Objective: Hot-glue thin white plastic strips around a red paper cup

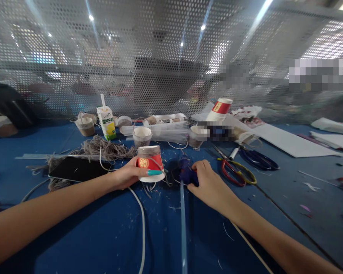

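My left hand (pixel 128 173) is closed around a red and white paper cup (pixel 150 163), tipped with its wide white rim downward. Grey cord (pixel 148 150) is wound around the cup's narrow end, and a loose length hangs down its side. To the right, my right hand (pixel 207 183) grips a dark blue glue gun (pixel 185 170) by its handle. A long translucent glue stick (pixel 183 224) runs from the gun toward the table's near edge. The glue gun is beside the cup, apart from it.
Behind my left hand are a tangle of grey cord (pixel 108 148), a black phone (pixel 78 169) and a drink carton (pixel 106 123). Cord-wrapped cups (pixel 142 137) and clear glue sticks (pixel 168 132) lie farther back. Scissors (pixel 236 173) and stacked paper cups (pixel 220 110) are on the right.
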The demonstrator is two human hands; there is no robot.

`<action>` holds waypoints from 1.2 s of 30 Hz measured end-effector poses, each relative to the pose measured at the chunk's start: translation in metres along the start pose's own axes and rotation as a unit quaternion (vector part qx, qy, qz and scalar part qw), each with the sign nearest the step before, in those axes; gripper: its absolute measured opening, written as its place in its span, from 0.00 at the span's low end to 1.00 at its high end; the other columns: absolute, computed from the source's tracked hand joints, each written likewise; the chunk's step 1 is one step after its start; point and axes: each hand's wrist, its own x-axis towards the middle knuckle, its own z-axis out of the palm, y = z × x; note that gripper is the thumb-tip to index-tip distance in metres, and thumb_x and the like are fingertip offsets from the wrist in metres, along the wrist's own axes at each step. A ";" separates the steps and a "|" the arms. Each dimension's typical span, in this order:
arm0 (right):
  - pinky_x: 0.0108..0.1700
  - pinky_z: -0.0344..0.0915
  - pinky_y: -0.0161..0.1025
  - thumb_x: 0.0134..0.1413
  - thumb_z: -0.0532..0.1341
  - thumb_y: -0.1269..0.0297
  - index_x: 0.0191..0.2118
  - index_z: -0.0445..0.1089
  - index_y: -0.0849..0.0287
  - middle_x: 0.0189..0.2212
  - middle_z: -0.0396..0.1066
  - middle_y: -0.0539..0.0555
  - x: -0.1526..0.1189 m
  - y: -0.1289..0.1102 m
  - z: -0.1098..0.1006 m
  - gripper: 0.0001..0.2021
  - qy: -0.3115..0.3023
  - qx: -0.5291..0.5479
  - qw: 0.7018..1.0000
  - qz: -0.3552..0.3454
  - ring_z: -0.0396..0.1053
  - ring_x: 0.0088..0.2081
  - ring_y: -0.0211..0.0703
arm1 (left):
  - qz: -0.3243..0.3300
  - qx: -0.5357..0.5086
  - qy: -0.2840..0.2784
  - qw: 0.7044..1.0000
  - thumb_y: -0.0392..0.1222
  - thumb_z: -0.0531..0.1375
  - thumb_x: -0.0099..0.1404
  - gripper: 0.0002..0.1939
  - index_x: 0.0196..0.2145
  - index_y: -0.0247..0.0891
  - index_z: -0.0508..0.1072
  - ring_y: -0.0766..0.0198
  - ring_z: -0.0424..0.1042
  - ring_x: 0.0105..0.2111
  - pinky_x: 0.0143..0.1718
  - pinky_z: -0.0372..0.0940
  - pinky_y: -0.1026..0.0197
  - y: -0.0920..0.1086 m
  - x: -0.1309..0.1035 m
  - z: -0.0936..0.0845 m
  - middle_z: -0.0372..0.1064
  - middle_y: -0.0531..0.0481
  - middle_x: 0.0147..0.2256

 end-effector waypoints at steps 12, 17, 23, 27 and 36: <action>0.24 0.58 0.36 0.46 0.60 0.55 0.23 0.60 0.56 0.19 0.62 0.48 0.007 0.001 -0.007 0.12 0.111 0.161 0.980 -0.031 0.59 0.19 0.36 | -0.032 -0.083 0.066 0.994 0.40 0.69 0.46 0.23 0.42 0.33 0.75 0.57 0.74 0.42 0.49 0.63 0.56 0.006 0.001 0.007 0.77 0.43 0.41; 0.22 0.58 0.35 0.50 0.59 0.54 0.24 0.65 0.57 0.17 0.65 0.48 -0.003 -0.009 -0.014 0.12 0.128 0.187 0.973 -0.048 0.59 0.17 0.35 | -0.028 -0.106 0.053 0.993 0.40 0.71 0.43 0.25 0.40 0.33 0.76 0.58 0.75 0.39 0.46 0.64 0.57 0.005 0.000 0.006 0.78 0.43 0.37; 0.22 0.60 0.34 0.54 0.58 0.54 0.23 0.65 0.57 0.18 0.68 0.50 -0.010 -0.021 -0.029 0.14 0.101 0.165 0.981 -0.030 0.66 0.19 0.37 | -0.005 -0.101 0.031 0.994 0.39 0.72 0.41 0.29 0.43 0.33 0.73 0.58 0.75 0.40 0.47 0.64 0.57 0.002 0.000 0.002 0.76 0.43 0.40; 0.21 0.64 0.35 0.56 0.57 0.53 0.28 0.67 0.58 0.18 0.68 0.49 -0.010 -0.023 -0.027 0.14 0.093 0.255 0.962 0.034 0.68 0.19 0.39 | -0.005 -0.076 0.029 0.997 0.39 0.72 0.42 0.28 0.42 0.33 0.72 0.58 0.75 0.39 0.46 0.64 0.57 0.001 0.001 0.000 0.76 0.43 0.38; 0.20 0.65 0.35 0.48 0.64 0.58 0.28 0.67 0.57 0.20 0.69 0.48 -0.011 -0.022 -0.022 0.09 0.128 0.323 0.937 0.035 0.65 0.17 0.36 | -0.032 -0.013 0.006 0.999 0.40 0.72 0.42 0.27 0.41 0.31 0.74 0.58 0.74 0.36 0.43 0.65 0.57 0.004 0.000 0.006 0.76 0.42 0.36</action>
